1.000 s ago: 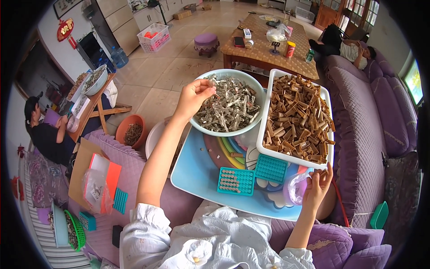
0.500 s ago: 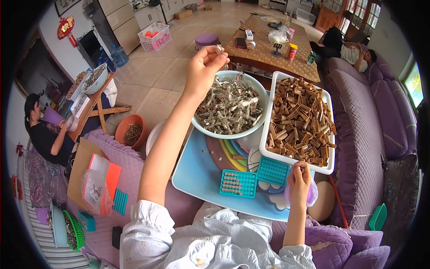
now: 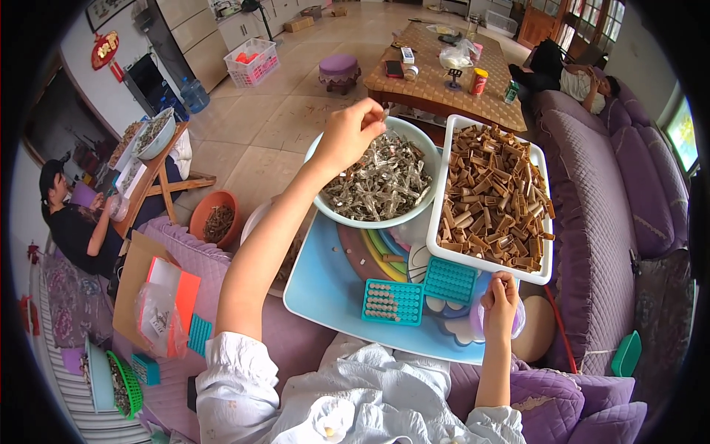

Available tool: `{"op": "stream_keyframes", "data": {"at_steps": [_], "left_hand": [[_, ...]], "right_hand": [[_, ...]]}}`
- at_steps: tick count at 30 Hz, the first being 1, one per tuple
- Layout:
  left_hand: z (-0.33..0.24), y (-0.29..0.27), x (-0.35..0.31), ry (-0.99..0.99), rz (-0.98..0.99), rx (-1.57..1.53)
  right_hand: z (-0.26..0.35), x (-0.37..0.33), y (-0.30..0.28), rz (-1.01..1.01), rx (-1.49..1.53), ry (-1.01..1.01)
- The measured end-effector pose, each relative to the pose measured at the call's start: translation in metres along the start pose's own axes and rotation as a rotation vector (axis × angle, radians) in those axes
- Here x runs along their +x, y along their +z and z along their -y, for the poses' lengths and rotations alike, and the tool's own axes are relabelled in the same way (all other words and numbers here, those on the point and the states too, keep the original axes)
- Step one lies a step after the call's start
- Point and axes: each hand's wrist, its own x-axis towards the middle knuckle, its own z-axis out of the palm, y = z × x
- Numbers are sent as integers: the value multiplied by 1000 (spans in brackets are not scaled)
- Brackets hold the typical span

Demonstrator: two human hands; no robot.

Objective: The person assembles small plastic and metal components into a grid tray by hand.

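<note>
My left hand [image 3: 347, 138] is over the left rim of a pale blue bowl [image 3: 316, 194], fingers pinched; what they hold, if anything, is hidden. Shiny, crinkled, silvery pieces [image 3: 381, 181] fill the bowl. Right of it stands a white rectangular tray [image 3: 435, 214] heaped with short curled brown pieces [image 3: 492, 200]. Just below that tray's near edge, my right hand [image 3: 501, 302] is closed, its fingertips together on something too small to make out. Under it sits a purple round container [image 3: 516, 320]. Nearby lie a teal pitted tray [image 3: 393, 302], partly filled with small round pellets, and another teal pitted tray [image 3: 450, 280].
All this rests on a blue painted board [image 3: 318, 288] across my lap. An orange bowl [image 3: 215, 219] and a cardboard box [image 3: 137, 277] stand to the left. A person sits at far left, another lies on the purple sofa [image 3: 592, 244]. A low table [image 3: 421, 85] is ahead.
My left hand has come down and slightly right, toward the silvery pieces; the clump seen in its fingers before no longer shows. My right hand has barely shifted.
</note>
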Motion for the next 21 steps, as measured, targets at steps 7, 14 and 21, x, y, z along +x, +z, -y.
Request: {"op": "stream_keyframes", "data": {"at_steps": [7, 14, 21], "left_hand": [[1, 0, -7, 35, 76, -575], [1, 20, -65, -240, 510, -656], [-49, 37, -121, -471, 515, -1066]], "right_hand": [[-6, -1, 8, 47, -60, 31], [-1, -10, 3, 205, -316, -24], [16, -21, 57, 414, -402, -93]]}}
